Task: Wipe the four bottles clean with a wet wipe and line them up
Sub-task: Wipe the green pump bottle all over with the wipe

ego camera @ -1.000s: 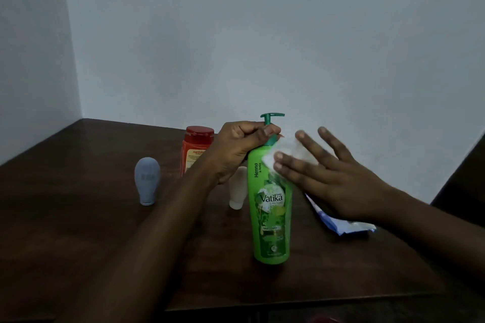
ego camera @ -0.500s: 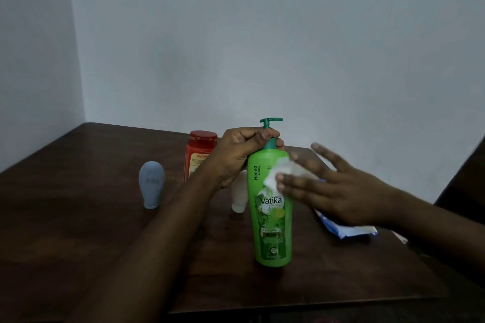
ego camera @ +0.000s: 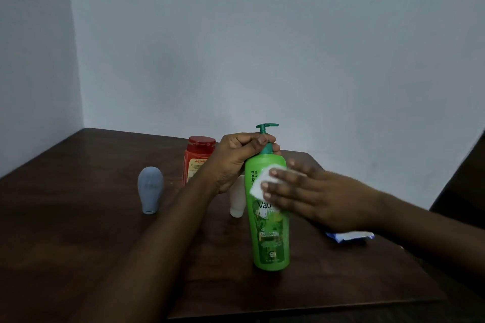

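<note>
The green pump bottle (ego camera: 270, 233) is standing upright on the dark wooden table (ego camera: 78, 249), near its front edge, with its long axis vertical. The left hand (ego camera: 236, 162) is gripping the bottle at the neck collar just below the pump head, fingers curled fully round it, and is steadying it from the left side. The right hand (ego camera: 320, 202) is reaching in from the right with its fingers (ego camera: 286, 189) straight and close together, and they are pressing a folded white wet wipe (ego camera: 261, 185) flat against the front of the bottle's upper body, just below the shoulder. The unwiped length of the bottle is lying directly below the fingertips, so the next stroke is judged to run downward along the vertical axis; the right hand is the nearer one for this. The bottle wall is smooth, glossy plastic with a printed label, and the wipe should slide on it with little resistance. Behind the left forearm a red bottle (ego camera: 198, 162) with a red screw cap is standing upright, a small white bottle (ego camera: 237, 202) is standing just beside the green one, and a matte grey-blue bottle (ego camera: 150, 189), rounded at the top, is standing well apart to the left. A blue-and-white wipe packet (ego camera: 351, 235) is lying flat under the right wrist.
</note>
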